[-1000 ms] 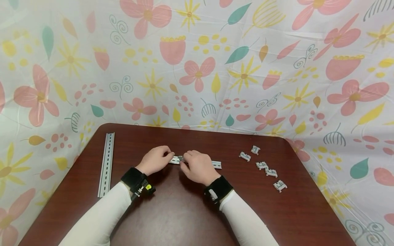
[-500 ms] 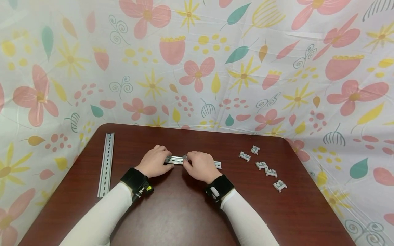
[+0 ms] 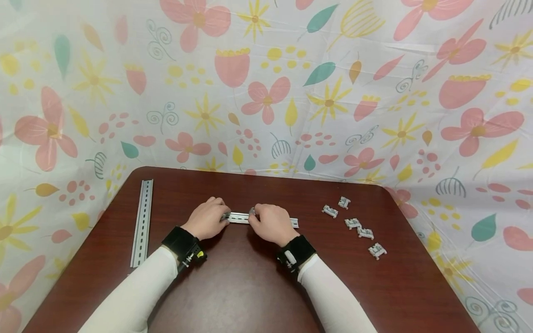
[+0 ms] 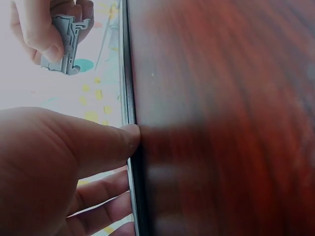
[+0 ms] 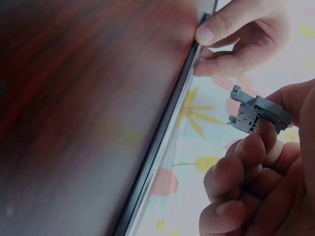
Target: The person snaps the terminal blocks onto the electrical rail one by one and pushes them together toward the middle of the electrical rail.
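Brown table [image 3: 233, 286] lies beneath hands [image 3: 206, 219] [image 3: 272, 224] gripping rail [image 3: 238, 218] and module [image 5: 252, 112].

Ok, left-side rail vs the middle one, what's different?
Direction: the left-side rail runs front to back, the middle rail side to side.
Contact: no hand touches the left-side rail; the left hand grips the middle rail.
Visibility: in the head view the right hand hides part of the middle rail, none of the left-side rail.
Shared: both silvery, slotted.
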A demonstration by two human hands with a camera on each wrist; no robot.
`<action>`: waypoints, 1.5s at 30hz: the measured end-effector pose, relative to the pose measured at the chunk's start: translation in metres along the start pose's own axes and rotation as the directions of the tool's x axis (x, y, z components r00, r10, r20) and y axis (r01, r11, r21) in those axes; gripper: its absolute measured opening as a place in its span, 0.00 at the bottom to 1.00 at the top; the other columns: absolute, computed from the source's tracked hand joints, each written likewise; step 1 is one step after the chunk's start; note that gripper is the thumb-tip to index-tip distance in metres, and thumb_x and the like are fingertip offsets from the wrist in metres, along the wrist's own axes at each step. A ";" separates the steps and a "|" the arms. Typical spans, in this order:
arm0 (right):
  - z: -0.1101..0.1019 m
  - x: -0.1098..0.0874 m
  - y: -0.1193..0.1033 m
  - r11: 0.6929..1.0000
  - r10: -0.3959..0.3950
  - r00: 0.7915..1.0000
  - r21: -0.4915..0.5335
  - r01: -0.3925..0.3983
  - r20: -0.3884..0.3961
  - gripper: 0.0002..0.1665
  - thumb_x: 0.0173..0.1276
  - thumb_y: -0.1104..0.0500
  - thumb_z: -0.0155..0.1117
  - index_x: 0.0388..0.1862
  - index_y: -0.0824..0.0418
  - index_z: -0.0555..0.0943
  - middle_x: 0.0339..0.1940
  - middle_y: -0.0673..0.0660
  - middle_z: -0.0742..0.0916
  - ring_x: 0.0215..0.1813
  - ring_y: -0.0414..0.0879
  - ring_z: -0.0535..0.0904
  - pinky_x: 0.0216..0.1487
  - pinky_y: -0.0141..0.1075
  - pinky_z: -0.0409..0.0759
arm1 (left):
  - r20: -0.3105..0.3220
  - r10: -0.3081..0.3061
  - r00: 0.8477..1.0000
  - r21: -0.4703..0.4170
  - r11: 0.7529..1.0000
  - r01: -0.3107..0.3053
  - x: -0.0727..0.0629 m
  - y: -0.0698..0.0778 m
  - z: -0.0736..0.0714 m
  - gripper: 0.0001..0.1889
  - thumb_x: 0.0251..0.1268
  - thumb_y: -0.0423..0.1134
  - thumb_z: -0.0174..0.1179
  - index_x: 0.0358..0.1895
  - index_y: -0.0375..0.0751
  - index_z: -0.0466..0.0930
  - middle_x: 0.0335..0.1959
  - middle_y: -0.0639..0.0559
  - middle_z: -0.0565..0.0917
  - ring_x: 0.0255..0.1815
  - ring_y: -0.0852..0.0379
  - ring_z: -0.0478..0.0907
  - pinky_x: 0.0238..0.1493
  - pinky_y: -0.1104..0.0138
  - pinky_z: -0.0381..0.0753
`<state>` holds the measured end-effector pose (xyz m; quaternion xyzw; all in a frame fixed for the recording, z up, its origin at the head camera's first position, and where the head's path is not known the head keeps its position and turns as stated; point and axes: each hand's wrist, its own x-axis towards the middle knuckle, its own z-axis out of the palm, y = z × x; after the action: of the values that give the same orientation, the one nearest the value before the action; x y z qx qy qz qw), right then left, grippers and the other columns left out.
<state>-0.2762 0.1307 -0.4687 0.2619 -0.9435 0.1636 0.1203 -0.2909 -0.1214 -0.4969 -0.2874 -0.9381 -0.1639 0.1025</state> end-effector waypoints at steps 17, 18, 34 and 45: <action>0.011 0.035 -0.013 0.979 0.195 0.970 0.036 -0.202 0.145 0.27 0.85 0.54 0.57 0.19 0.52 0.72 0.16 0.49 0.69 0.19 0.46 0.66 0.23 0.38 0.61 | 0.041 -0.039 0.998 -0.045 0.998 0.041 0.002 0.001 -0.006 0.06 0.73 0.38 0.77 0.47 0.44 0.94 0.41 0.52 0.82 0.42 0.51 0.74 0.44 0.59 0.77; 0.013 0.037 -0.014 0.976 0.206 0.966 0.035 -0.214 0.153 0.28 0.85 0.54 0.58 0.18 0.52 0.73 0.16 0.49 0.70 0.20 0.47 0.67 0.23 0.39 0.62 | 0.041 -0.040 0.998 -0.047 0.998 0.042 0.002 0.001 -0.006 0.06 0.72 0.38 0.77 0.48 0.44 0.94 0.42 0.52 0.82 0.42 0.51 0.74 0.44 0.58 0.78; 0.022 0.054 -0.020 0.946 0.312 0.920 0.007 -0.323 0.238 0.30 0.86 0.52 0.58 0.17 0.53 0.78 0.18 0.54 0.79 0.24 0.51 0.78 0.25 0.43 0.72 | 0.043 -0.034 0.999 -0.030 0.999 0.035 0.004 0.003 -0.007 0.06 0.69 0.37 0.79 0.45 0.44 0.94 0.40 0.53 0.82 0.43 0.50 0.77 0.44 0.57 0.82; 0.023 0.053 -0.022 0.941 0.334 0.915 -0.020 -0.338 0.226 0.29 0.85 0.50 0.57 0.18 0.53 0.81 0.22 0.54 0.82 0.27 0.51 0.80 0.28 0.47 0.78 | 0.042 -0.027 0.999 -0.037 0.999 0.028 0.005 0.001 -0.005 0.05 0.69 0.37 0.79 0.44 0.46 0.94 0.40 0.53 0.81 0.42 0.51 0.76 0.42 0.58 0.80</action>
<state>-0.3119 0.0802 -0.4682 0.1140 -0.9803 0.1601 -0.0203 -0.2938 -0.1204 -0.4909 -0.2798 -0.9406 -0.1771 0.0752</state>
